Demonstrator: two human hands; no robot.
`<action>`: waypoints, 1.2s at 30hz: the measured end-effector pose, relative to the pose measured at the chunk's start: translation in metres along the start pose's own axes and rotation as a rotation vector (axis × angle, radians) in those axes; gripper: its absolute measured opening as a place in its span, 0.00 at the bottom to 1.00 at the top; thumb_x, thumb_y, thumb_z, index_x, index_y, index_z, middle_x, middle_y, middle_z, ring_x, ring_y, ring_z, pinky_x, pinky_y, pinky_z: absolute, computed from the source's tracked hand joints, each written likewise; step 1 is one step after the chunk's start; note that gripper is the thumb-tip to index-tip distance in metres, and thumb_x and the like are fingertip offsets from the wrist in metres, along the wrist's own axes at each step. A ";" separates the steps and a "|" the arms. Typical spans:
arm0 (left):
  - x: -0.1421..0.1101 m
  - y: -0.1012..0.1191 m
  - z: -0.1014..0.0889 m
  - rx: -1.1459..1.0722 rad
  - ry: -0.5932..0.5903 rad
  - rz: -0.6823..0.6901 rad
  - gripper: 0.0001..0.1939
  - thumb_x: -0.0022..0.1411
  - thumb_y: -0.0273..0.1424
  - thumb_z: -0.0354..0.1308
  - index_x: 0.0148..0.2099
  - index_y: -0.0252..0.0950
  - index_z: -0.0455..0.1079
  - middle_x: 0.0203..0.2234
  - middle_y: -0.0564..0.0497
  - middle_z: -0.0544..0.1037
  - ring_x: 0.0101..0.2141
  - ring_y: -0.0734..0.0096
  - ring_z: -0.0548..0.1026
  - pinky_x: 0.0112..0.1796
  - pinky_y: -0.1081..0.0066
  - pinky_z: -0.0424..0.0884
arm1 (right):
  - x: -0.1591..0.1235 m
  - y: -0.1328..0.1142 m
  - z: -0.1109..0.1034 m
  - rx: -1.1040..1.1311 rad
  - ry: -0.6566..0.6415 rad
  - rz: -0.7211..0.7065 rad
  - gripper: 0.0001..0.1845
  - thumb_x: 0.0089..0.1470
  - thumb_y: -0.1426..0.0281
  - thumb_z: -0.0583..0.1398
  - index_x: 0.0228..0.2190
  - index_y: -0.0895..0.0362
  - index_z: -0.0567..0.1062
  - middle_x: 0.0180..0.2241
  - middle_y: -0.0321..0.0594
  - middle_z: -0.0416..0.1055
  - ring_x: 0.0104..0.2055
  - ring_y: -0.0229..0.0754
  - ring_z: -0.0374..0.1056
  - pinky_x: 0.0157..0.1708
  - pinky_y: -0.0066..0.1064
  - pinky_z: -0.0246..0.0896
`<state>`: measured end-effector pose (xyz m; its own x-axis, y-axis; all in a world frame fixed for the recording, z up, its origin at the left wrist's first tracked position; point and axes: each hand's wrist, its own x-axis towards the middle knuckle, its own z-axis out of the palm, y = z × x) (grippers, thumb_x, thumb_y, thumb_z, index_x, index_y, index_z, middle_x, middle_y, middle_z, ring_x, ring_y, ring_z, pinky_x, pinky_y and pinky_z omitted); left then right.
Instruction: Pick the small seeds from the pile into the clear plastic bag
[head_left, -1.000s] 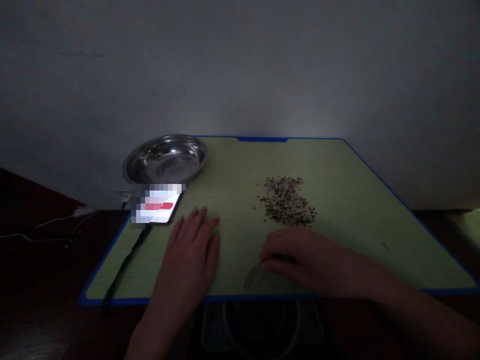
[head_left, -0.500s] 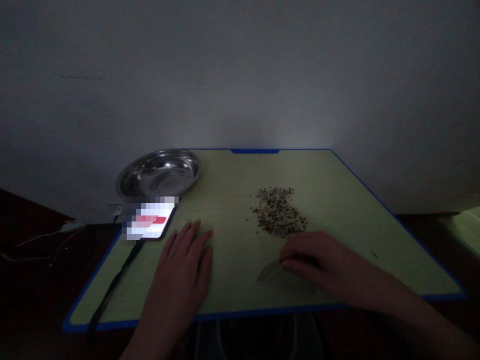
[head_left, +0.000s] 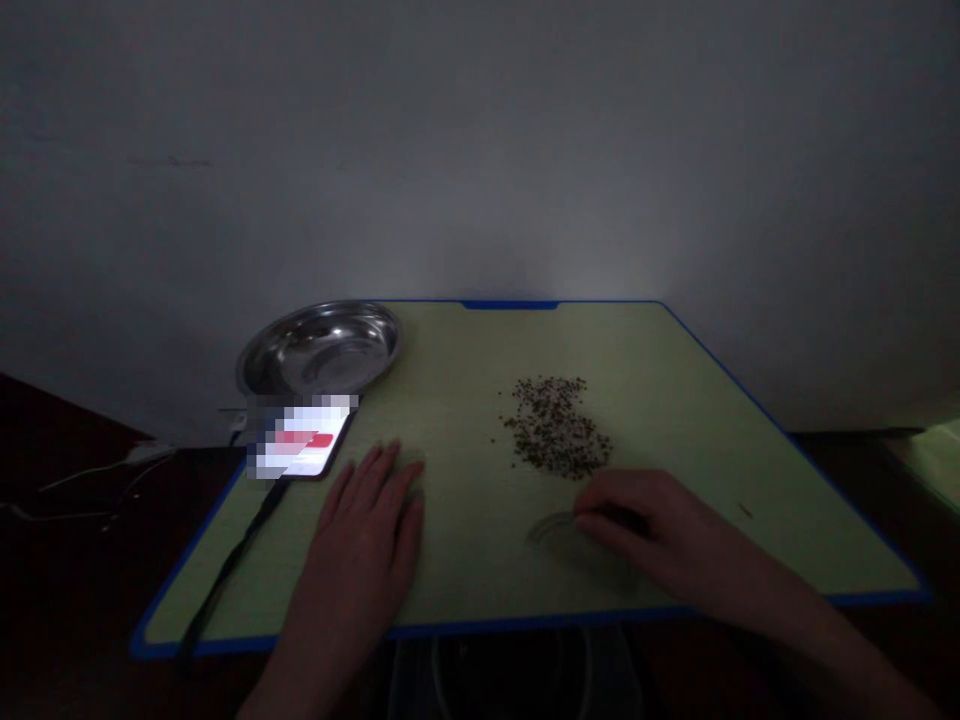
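Observation:
My right hand (head_left: 637, 520) is closed, thumb and forefinger pinching a clear, arc-shaped protractor (head_left: 551, 526) just above the tabletop. Part of the protractor is hidden behind the fingers. Right beyond that hand lies a loose patch of small dark brown and pale grains (head_left: 559, 430), too small to name exactly. My left hand (head_left: 367, 530) rests palm down with fingers stretched out on the pale green folding table (head_left: 465, 540). Near its fingertips lies a lit phone (head_left: 311, 455), partly blurred, with a dark strap (head_left: 232, 565) running toward the front edge.
A shiny steel basin (head_left: 322, 350) stands at the table's back left, behind the phone. A thin brown sliver (head_left: 745, 510) lies to the right. White cables (head_left: 142, 455) trail beyond the left edge. A grey wall (head_left: 495, 150) rises behind the table.
My right hand has drawn slightly to the right, away from the grains, and the protractor has shifted with it. My left hand stays in place.

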<state>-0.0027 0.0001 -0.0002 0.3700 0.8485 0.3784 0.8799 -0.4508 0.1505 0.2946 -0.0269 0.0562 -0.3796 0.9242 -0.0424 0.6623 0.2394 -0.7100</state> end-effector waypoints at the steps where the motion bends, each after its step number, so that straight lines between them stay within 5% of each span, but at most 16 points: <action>1: 0.000 0.000 0.000 0.000 0.000 0.001 0.19 0.69 0.35 0.44 0.55 0.36 0.68 0.59 0.39 0.69 0.61 0.52 0.64 0.57 0.43 0.62 | -0.001 -0.002 0.004 -0.003 -0.015 0.000 0.13 0.63 0.64 0.55 0.30 0.55 0.76 0.28 0.35 0.73 0.31 0.37 0.68 0.32 0.29 0.59; 16: 0.001 0.001 0.000 0.006 -0.009 0.000 0.20 0.69 0.36 0.43 0.55 0.35 0.68 0.58 0.39 0.70 0.61 0.52 0.64 0.58 0.43 0.61 | -0.021 -0.011 0.017 -0.026 -0.070 -0.002 0.10 0.62 0.67 0.56 0.32 0.54 0.77 0.29 0.35 0.75 0.32 0.37 0.70 0.33 0.30 0.58; 24: -0.001 -0.005 0.005 0.041 0.031 0.027 0.20 0.69 0.37 0.43 0.56 0.37 0.68 0.58 0.40 0.70 0.60 0.52 0.65 0.57 0.43 0.63 | -0.025 0.017 -0.003 -0.028 0.155 0.059 0.14 0.62 0.63 0.55 0.30 0.54 0.77 0.30 0.37 0.76 0.32 0.40 0.71 0.32 0.31 0.62; 30: -0.004 -0.015 0.012 0.084 0.102 0.103 0.20 0.69 0.37 0.43 0.55 0.36 0.69 0.57 0.39 0.71 0.58 0.50 0.67 0.54 0.42 0.67 | -0.023 0.037 -0.018 -0.031 0.439 0.193 0.16 0.60 0.59 0.55 0.28 0.55 0.76 0.23 0.35 0.72 0.26 0.40 0.68 0.27 0.30 0.60; 36: -0.007 -0.024 0.018 0.118 0.121 0.118 0.20 0.68 0.37 0.44 0.57 0.39 0.67 0.58 0.42 0.71 0.59 0.52 0.67 0.54 0.44 0.68 | -0.016 0.058 -0.034 -0.019 0.524 0.268 0.17 0.58 0.57 0.54 0.27 0.55 0.75 0.24 0.37 0.73 0.28 0.42 0.68 0.28 0.32 0.61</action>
<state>-0.0206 0.0103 -0.0229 0.4406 0.7486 0.4955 0.8637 -0.5039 -0.0068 0.3607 -0.0174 0.0392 0.1694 0.9758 0.1383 0.7045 -0.0217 -0.7094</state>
